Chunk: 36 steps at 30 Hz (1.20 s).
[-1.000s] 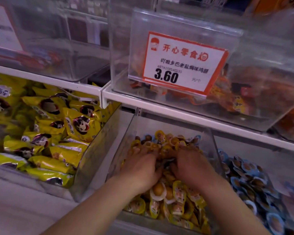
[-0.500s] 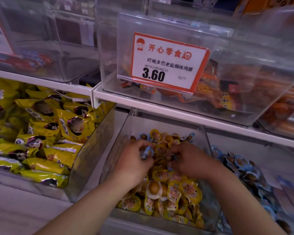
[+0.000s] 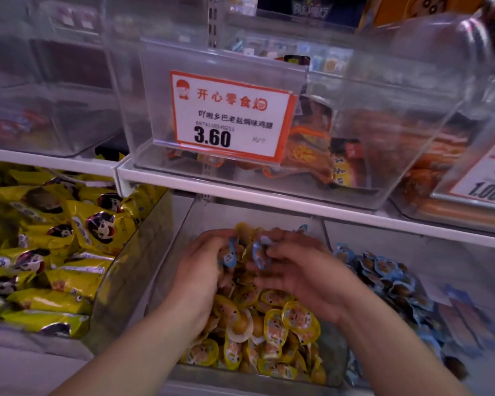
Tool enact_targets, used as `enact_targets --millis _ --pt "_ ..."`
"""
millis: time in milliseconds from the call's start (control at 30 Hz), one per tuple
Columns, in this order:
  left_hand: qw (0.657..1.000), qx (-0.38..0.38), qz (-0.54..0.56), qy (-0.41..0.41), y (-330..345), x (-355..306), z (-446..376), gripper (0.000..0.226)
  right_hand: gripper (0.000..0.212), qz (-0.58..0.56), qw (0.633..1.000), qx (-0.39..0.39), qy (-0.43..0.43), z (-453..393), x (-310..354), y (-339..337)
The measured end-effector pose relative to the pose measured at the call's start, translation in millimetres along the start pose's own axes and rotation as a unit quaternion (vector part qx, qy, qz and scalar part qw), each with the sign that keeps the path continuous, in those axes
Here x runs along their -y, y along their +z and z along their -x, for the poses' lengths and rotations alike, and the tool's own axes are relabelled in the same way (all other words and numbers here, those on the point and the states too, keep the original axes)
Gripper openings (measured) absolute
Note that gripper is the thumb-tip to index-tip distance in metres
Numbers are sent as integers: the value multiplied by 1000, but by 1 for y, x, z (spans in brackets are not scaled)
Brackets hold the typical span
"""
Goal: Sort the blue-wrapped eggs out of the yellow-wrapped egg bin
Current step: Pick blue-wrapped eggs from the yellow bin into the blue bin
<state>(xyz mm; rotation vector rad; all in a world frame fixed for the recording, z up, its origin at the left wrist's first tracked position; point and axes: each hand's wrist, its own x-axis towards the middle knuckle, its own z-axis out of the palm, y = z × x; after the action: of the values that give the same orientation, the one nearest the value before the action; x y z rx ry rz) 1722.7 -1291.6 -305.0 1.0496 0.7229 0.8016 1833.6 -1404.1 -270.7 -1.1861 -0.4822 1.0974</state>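
Holding blue-wrapped eggs, one (image 3: 228, 256) in the left hand (image 3: 203, 270) and one (image 3: 260, 252) in the right hand (image 3: 303, 270), the person lifts them off the yellow-wrapped eggs (image 3: 272, 324), ready for the blue pile (image 3: 389, 278) at three o'clock.

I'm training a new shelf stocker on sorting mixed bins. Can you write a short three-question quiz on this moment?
1. True or false: the left hand holds a blue egg.
2. Where does the blue egg bin stand relative to the yellow egg bin?
A. To its left
B. To its right
C. On the shelf above
3. What price shows on the tag above the hands?

Key:
1. True. The right hand also pinches a blue egg.
2. B
3. 3.60
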Motion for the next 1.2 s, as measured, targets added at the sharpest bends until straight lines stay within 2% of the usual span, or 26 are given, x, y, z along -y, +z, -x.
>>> enact_targets --millis 100,200,333,400,500,567,600,667,700,733,800,833,933,1000,1067,1133,1200 --pt "999 -20 20 36 14 -1 13 28 33 -80 996 -17 28 15 -7 8" --pt "982 -45 -87 161 27 10 29 33 39 -150 984 -66 66 29 -22 18" --pt "920 34 -264 289 37 31 54 23 54 -187 976 -88 65 44 -34 25" --pt "903 81 -279 316 39 31 60 25 49 -187 978 -91 23 53 -31 24" --pt "892 134 -244 357 42 30 69 46 33 -68 991 -107 -36 65 -20 19" --pt "893 144 -239 353 51 29 73 57 27 38 988 -126 -75 71 -17 14" --pt "905 148 -230 326 58 27 73 63 26 83 984 -131 -87 73 -14 14" --pt "949 154 -167 219 75 17 69 84 28 138 974 -144 -111 78 -11 9" --pt "955 148 -165 196 82 15 66 88 26 144 970 -153 -121 82 -10 3" --pt "939 159 -200 230 86 15 69 82 24 141 968 -165 -129 85 -9 -3" --pt "877 187 -290 334 89 23 82 66 21 130 964 -180 -143 89 -6 -20" --pt "864 211 -302 344 89 26 86 64 20 120 963 -189 -151 90 -3 -28" --pt "861 258 -305 313 78 32 85 58 20 100 945 -251 -185 90 11 -59" --pt "851 255 -349 298 66 27 68 43 19 151 914 -324 -190 84 18 -87" --pt "823 244 -418 298 44 25 49 33 21 193 914 -332 -132 78 19 -109" --pt "799 207 -474 307 19 21 34 22 42 202 935 -289 -33 69 13 -122" --pt "780 170 -516 312 0 14 27 24 34 227 931 -286 -4 62 10 -125"
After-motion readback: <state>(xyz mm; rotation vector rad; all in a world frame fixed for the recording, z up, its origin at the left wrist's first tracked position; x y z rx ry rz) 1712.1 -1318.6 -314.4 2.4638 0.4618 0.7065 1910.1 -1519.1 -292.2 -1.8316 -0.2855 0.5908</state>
